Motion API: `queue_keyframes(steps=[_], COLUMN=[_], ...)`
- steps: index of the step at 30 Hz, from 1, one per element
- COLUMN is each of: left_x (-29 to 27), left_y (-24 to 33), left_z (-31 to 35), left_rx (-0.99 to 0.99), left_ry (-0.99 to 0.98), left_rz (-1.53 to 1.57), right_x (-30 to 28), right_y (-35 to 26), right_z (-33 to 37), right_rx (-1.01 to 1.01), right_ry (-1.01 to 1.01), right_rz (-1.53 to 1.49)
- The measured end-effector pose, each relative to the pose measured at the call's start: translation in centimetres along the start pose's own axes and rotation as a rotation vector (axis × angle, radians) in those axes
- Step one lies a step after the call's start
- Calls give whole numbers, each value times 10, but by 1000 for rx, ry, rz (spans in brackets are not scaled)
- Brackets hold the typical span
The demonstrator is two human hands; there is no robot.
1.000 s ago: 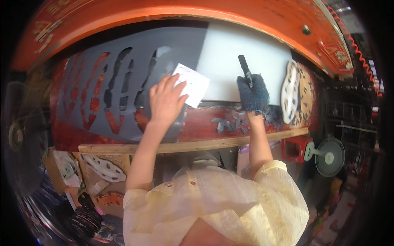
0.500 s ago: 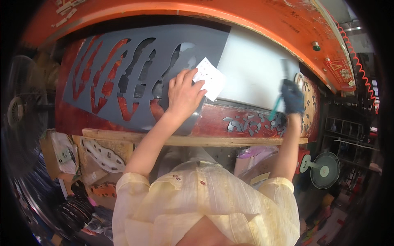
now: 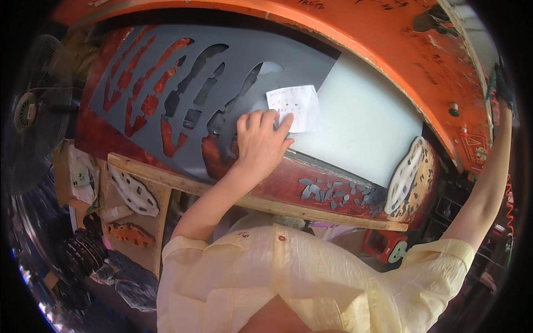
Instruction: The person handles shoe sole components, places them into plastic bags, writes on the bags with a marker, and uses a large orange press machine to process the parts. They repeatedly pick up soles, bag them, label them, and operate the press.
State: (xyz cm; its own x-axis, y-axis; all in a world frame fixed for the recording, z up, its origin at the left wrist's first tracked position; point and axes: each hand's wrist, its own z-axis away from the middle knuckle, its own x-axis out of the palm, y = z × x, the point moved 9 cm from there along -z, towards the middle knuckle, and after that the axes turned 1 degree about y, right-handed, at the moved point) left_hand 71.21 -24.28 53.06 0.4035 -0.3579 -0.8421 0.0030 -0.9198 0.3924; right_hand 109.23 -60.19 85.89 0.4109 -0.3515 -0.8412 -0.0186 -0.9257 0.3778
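My bare left hand rests palm down with its fingers apart and bent, over the cut-out grey sheet. Its index fingertip lies on a white paper note with handwriting. The note overlaps the grey sheet and the pale translucent board. My right hand, in a dark glove, is stretched out to the far right, beside the orange machine. It looks closed around a thin teal-handled tool, partly hidden and blurred; the tool's kind is unclear.
An orange machine beam spans the far side. Grey scraps lie by the wooden front rail. A white perforated sole-shaped piece sits at the board's right end. A fan stands left; a red coiled hose hangs right.
My right hand has swung from above the board to the far right. The view has shifted and tilted. The note is turned, with my left hand still at it.
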Motion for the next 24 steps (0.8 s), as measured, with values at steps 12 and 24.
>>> queue_keyframes(steps=[12,24], left_x=[-37,15], left_y=[9,-18], left_z=[-8,-10], left_rx=[-17,-6], left_ry=[36,-175], left_rz=[109,17], right_x=[102,107], right_y=[-272,-280], right_z=[353,387], right_rx=[-241,139], right_ry=[-767,-903], right_rz=[-1463,-1604])
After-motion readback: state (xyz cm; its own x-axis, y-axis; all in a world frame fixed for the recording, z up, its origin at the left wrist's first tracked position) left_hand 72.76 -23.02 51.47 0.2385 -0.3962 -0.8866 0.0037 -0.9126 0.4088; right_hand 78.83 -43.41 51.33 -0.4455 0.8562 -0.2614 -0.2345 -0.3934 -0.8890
